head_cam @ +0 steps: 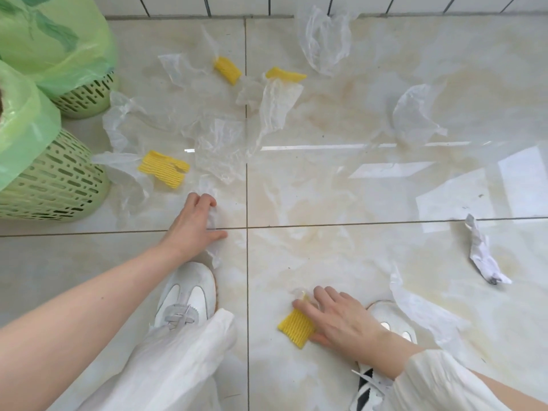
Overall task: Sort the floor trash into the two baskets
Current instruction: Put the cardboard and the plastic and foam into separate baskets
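Observation:
My right hand (341,317) grips a yellow foam net piece (295,327) low on the floor, between my shoes. My left hand (194,222) is closed on a thin clear plastic film (214,247) that hangs down from its fingers. Three more yellow foam pieces lie farther out: one (163,169) near the baskets, one (227,69) and one (285,74) toward the wall. Several clear plastic films (222,143) are strewn over the tiles. Two green baskets with green liner bags stand at the left, a near basket (56,185) and a far basket (86,96).
A crumpled white paper (482,253) lies on the floor at the right. More clear films lie by the wall (326,43), at the right (415,117) and beside my right shoe (415,304). My white shoes and trouser legs fill the lower middle. A tiled wall runs along the top.

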The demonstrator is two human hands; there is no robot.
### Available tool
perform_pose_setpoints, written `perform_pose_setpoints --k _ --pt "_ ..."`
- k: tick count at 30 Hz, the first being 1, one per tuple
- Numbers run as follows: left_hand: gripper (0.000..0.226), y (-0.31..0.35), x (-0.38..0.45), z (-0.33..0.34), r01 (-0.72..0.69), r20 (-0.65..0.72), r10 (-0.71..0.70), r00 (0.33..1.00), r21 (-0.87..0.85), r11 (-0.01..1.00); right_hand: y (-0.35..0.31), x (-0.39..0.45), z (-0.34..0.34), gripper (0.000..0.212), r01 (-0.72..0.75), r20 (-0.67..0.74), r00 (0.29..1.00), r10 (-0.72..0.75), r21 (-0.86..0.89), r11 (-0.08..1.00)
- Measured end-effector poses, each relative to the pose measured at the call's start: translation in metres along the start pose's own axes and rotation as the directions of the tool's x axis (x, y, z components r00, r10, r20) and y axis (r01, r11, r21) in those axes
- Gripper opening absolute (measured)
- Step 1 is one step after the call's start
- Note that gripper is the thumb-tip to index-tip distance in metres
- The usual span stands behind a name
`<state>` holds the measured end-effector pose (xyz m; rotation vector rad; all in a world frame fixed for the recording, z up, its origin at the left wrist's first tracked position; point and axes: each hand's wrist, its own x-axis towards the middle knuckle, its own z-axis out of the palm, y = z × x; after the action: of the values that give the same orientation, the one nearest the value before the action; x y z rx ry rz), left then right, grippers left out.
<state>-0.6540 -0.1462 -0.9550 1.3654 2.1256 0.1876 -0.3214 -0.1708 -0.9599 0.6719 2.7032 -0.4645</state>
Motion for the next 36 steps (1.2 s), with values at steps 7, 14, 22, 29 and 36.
perform_pose_setpoints --k 7,14,22,29,36 --pt "0.098 0.003 -0.006 0.006 0.236 -0.104 -0.229 0.968 0.067 0.969 0.001 0.005 0.006 0.055 0.033 -0.038 0.999 -0.032 0.01 0.999" --pt "0.075 0.0 -0.001 0.007 0.244 -0.047 -0.247 0.968 -0.059 0.968 0.015 0.002 0.002 0.018 -0.086 -0.027 0.996 0.088 0.08 0.993" --pt "0.008 0.004 0.0 0.01 0.131 -0.025 -0.13 0.991 0.019 0.991 0.036 -0.001 -0.028 0.037 -0.255 -0.003 0.96 0.282 0.415 0.873" --pt "0.025 0.037 0.008 0.014 0.026 -0.025 -0.025 0.999 0.019 0.999 0.048 -0.025 -0.06 0.045 -0.213 -0.134 0.935 0.329 0.53 0.821" --pt "0.039 0.099 0.012 0.012 -0.163 -0.103 0.18 0.978 0.16 0.974 0.098 -0.061 -0.067 0.014 -0.507 -0.13 0.767 0.628 0.477 0.718"
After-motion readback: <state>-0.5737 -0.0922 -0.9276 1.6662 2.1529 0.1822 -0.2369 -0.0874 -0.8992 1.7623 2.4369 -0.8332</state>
